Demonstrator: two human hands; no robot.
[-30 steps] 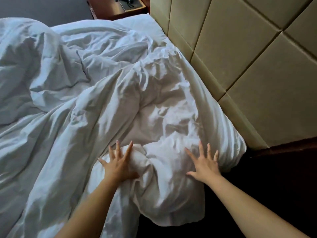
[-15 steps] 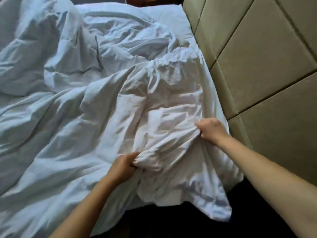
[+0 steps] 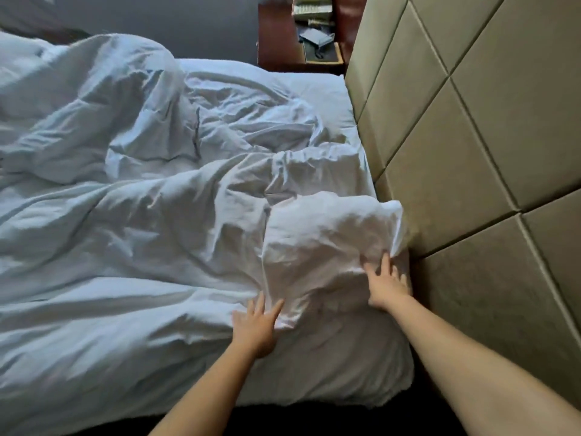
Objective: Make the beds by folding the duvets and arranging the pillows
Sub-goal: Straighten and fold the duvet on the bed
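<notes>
A crumpled white duvet (image 3: 125,247) covers most of the bed. Its near corner is folded over into a thick flap (image 3: 317,237) beside the headboard. My left hand (image 3: 256,328) lies flat with straight fingers at the flap's lower left edge. My right hand (image 3: 385,284) presses with spread fingers on the flap's right side, close to the headboard. No pillow shows apart from a white bulge (image 3: 267,89) at the far end, which may be one.
A beige padded headboard (image 3: 471,152) runs along the right side of the bed. A dark wooden bedside table (image 3: 292,42) with small items stands at the far end. Dark floor (image 3: 314,420) lies in front of the bed's near edge.
Both hands gripped the duvet's hanging corner half a second ago and have since brought it up onto the bed. They now lie flat on the folded flap with fingers straight.
</notes>
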